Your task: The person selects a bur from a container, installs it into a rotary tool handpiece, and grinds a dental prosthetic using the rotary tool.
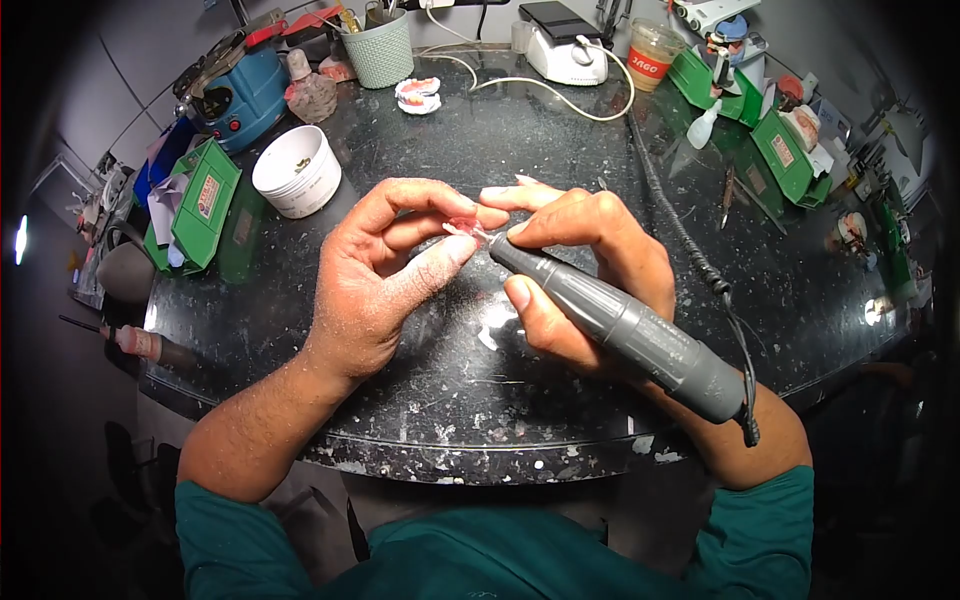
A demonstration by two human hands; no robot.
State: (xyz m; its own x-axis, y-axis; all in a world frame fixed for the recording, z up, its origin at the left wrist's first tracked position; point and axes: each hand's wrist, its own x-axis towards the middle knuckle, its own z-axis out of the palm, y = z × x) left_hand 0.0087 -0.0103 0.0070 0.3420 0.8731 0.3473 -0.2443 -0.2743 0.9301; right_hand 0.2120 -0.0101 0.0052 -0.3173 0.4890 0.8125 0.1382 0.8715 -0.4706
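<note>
Dusted with pale powder, my left hand (375, 265) pinches a small pink denture piece (464, 229) between thumb and fingers. My right hand (600, 250) is wrapped round a dark grey rotary handpiece (625, 325), held slanting with its nose toward the upper left. The handpiece's tip meets or almost meets the pink piece; the fingers partly hide the spot, so I cannot tell which. A black coiled cord (705, 270) runs from the handpiece's rear end up toward the back of the table.
The dark, speckled table (480, 400) carries a white tub (298, 172) at left, a dental model (417, 95) behind my hands, and a green bin (205, 205). Further back stand a pen basket (378, 50), a white control box (565, 55) and a plastic cup (652, 60). Thin tools (728, 195) lie at right.
</note>
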